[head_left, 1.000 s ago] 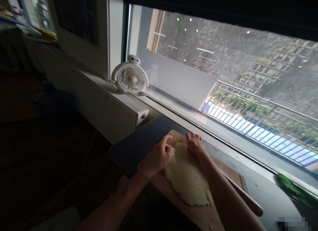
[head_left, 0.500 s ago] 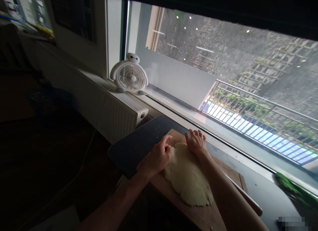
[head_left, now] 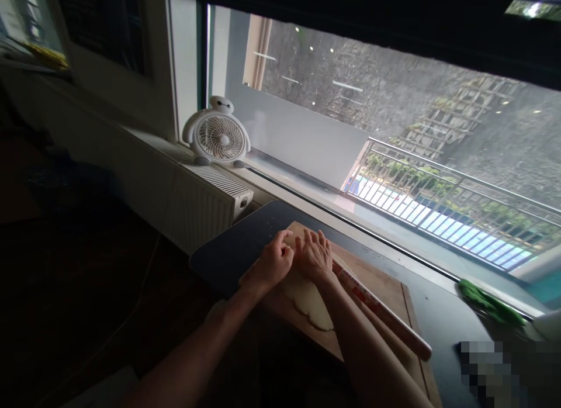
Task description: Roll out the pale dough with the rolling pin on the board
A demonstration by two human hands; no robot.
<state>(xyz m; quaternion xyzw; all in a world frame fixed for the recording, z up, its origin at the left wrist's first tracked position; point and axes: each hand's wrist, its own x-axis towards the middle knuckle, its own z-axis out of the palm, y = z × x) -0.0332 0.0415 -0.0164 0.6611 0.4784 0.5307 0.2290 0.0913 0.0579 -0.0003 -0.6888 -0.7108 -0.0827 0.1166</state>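
Dark table (head_left: 236,244), rounded corner, paler sheen at right; wooden board (head_left: 382,281) lying flat on it

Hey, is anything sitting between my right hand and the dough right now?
Possibly the rolling pin: it runs up to the edge of your right hand, but whether it continues under the palm, over the dough, is hidden. Nothing else visible stands between them.

Right hand (head_left: 316,257) nearer left hand (head_left: 275,263); rolling pin (head_left: 382,311) apparently shifted, red print (head_left: 361,293) now showing.
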